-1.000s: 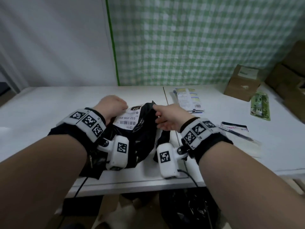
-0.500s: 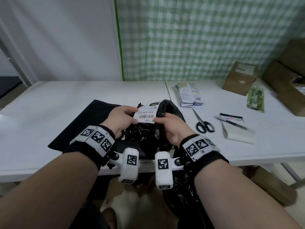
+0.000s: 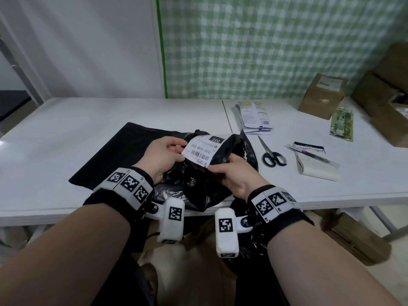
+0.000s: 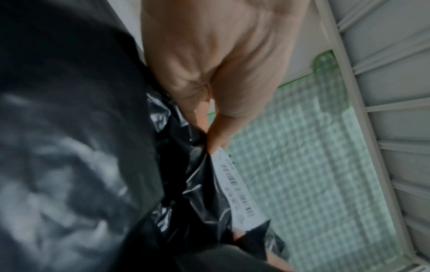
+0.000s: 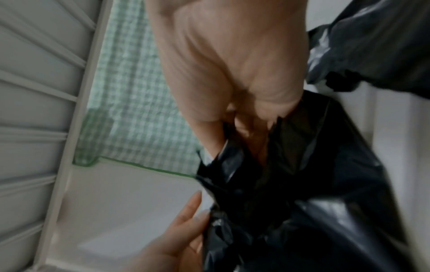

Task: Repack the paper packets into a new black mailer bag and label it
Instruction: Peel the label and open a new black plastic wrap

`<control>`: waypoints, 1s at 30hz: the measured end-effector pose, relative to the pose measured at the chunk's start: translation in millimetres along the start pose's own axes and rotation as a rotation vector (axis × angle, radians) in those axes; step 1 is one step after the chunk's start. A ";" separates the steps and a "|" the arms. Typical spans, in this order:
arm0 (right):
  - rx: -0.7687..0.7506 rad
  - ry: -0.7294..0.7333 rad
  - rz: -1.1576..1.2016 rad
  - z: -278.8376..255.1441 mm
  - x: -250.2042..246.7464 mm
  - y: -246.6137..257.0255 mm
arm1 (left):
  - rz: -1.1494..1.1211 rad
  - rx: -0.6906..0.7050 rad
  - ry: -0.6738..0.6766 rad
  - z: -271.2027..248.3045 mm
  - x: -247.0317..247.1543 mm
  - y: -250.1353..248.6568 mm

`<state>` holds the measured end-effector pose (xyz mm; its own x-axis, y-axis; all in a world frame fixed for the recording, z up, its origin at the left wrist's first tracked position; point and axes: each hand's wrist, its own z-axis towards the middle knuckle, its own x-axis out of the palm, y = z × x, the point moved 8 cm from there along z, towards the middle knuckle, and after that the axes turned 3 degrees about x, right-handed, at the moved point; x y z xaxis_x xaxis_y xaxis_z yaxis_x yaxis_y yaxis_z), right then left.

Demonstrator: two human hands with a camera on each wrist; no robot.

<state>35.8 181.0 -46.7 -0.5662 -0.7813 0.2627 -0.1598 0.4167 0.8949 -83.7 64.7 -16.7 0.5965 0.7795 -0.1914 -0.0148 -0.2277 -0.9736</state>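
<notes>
Since the earlier frame both hands have drawn a little apart, and more of the white label [image 3: 204, 150] now shows between them, standing up from the crumpled old black bag [image 3: 196, 186]. It seems that the person is peeling this label off, probably to use it again on the new package. The left hand [image 3: 162, 156] pinches the far left edge of the label between thumb and fingertips, a narrow grip, and the left wrist view shows the same pinch at the paper's end. The right hand [image 3: 235, 175] is curled tightly on the black plastic just below the label's near corner, likely to hold the bag steady against the pull. Under the crumpled bag, a flat new black mailer bag [image 3: 114, 157] lies on the desk [image 3: 66, 129], ready but not yet filled. The paper packets [image 3: 254, 117] wait in a small pile well apart on the right, behind the scissors [image 3: 272, 155], so repacking is not yet begun.
</notes>
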 end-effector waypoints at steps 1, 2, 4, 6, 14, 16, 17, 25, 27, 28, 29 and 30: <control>-0.022 -0.066 -0.024 0.6 -4.7 0.5 | -0.012 0.005 0.002 -0.8 -0.7 -1.9; -0.058 -0.155 -0.062 -0.7 -11.2 2.4 | -0.015 0.005 0.002 -2.2 -1.8 -3.7; -0.157 -0.348 -0.190 -7.4 -24.3 13.1 | 0.008 -0.002 0.000 -3.5 -4.4 -5.9; -0.284 -0.520 -0.379 -18.1 -32.0 31.1 | 0.027 -0.004 0.005 -5.1 -5.4 -8.8; -0.552 -0.407 -0.874 -33.9 14.4 76.9 | -0.103 0.069 0.009 -14.3 -3.0 -32.7; -0.513 -0.351 -0.847 -33.3 21.2 74.4 | -0.132 0.095 0.031 -17.3 0.0 -38.5; -0.503 -0.335 -0.817 -33.0 22.0 72.9 | -0.138 0.111 0.046 -19.6 2.0 -41.8; -0.475 -0.322 -0.675 -39.5 21.7 65.9 | -0.092 0.222 0.118 -30.1 10.9 -56.0; -0.508 -0.329 -0.720 -46.4 22.8 70.5 | -0.056 0.251 0.129 -32.3 13.5 -59.3; -0.529 -0.336 -0.767 -50.1 23.6 73.3 | -0.044 0.263 0.134 -33.6 14.9 -60.7; -0.553 -0.346 -0.825 -53.9 24.8 76.0 | -0.035 0.274 0.141 -35.0 16.5 -62.3; -0.572 -0.359 -0.884 -57.7 26.3 78.4 | -0.026 0.284 0.147 -36.3 17.9 -63.7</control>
<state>55.1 166.4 51.2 -0.6537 -0.4786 -0.5861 -0.2783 -0.5682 0.7744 -43.0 71.9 46.4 0.7088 0.6855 -0.1665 -0.2096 -0.0207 -0.9776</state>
